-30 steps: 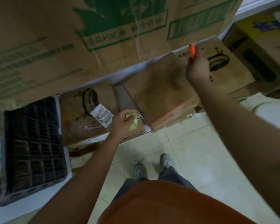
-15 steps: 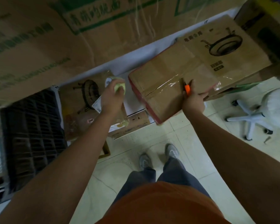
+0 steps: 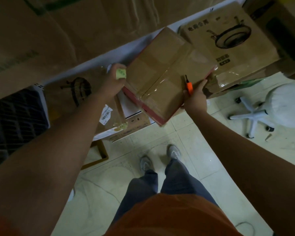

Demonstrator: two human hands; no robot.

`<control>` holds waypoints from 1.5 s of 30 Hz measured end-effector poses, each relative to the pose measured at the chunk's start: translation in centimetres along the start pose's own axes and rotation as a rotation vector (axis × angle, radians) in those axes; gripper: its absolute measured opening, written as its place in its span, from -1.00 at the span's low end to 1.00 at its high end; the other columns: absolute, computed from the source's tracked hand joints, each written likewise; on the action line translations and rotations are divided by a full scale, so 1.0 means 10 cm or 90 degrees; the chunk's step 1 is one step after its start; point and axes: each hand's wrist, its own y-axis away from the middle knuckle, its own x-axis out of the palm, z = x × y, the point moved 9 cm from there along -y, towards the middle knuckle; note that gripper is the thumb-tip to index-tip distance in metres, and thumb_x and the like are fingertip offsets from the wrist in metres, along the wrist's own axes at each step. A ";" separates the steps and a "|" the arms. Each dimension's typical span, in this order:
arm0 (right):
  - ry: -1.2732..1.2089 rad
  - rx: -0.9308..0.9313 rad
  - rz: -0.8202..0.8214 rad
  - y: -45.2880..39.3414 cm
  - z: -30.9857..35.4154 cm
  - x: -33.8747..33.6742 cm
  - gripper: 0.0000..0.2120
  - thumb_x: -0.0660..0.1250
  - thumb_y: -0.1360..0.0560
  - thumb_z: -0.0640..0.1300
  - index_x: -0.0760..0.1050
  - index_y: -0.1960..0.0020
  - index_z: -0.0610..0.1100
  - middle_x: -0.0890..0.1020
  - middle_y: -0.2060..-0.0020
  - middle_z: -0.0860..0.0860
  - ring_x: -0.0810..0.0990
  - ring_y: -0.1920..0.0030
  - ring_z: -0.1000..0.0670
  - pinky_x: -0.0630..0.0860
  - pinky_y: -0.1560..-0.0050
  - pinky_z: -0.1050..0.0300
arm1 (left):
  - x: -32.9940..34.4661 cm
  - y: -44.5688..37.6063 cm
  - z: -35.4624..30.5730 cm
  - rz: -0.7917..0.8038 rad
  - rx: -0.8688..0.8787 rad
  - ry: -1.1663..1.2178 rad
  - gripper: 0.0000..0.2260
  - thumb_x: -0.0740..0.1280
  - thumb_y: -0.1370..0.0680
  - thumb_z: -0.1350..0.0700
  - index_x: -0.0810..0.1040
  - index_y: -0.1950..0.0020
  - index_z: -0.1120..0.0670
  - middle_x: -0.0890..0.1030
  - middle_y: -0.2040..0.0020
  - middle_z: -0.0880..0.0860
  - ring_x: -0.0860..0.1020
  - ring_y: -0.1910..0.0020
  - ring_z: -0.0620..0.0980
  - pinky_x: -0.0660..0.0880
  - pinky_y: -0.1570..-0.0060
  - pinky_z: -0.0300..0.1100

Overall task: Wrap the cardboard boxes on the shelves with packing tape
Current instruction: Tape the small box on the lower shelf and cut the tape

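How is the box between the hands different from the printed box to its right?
The held box has red edges and a plain top; the printed box carries a black pan drawing and text. The held box juts out past the shelf edge, gripped at both sides; the printed box lies untouched. The held box looks smaller. Both are brown cardboard with clear tape.
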 end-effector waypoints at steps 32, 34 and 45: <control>-0.185 -0.113 0.250 1.64 1.36 -0.57 -0.52 0.51 -0.43 0.07 0.59 0.08 -0.40 0.64 0.29 -0.26 0.52 0.34 -0.09 0.46 0.24 0.00 | -0.15 2.12 -0.93 -0.045 0.420 -0.275 -0.62 0.22 -0.48 0.24 0.60 -0.23 0.00 0.66 0.00 0.00 0.51 -0.01 0.04 0.24 -0.03 -0.27; -0.174 -0.123 0.210 1.70 1.33 -0.64 -0.51 0.51 -0.43 0.07 0.60 0.06 -0.41 0.68 0.22 -0.28 0.58 0.31 -0.20 0.55 0.20 -0.09 | -0.12 2.15 -0.94 -0.037 0.427 -0.300 -0.58 0.22 -0.44 0.26 0.59 -0.24 -0.01 0.64 0.03 -0.02 0.54 0.00 0.09 0.29 -0.08 -0.19; -0.399 -0.082 0.152 1.92 1.24 -0.76 -0.84 0.51 -0.46 -0.14 0.62 0.10 -0.23 0.66 0.23 -0.23 0.57 0.38 0.01 0.55 0.32 0.12 | -0.12 2.23 -0.99 -0.049 0.411 -0.178 -0.60 0.23 -0.57 0.30 0.56 -0.29 -0.10 0.66 -0.11 -0.05 0.55 -0.05 0.04 0.42 -0.02 -0.12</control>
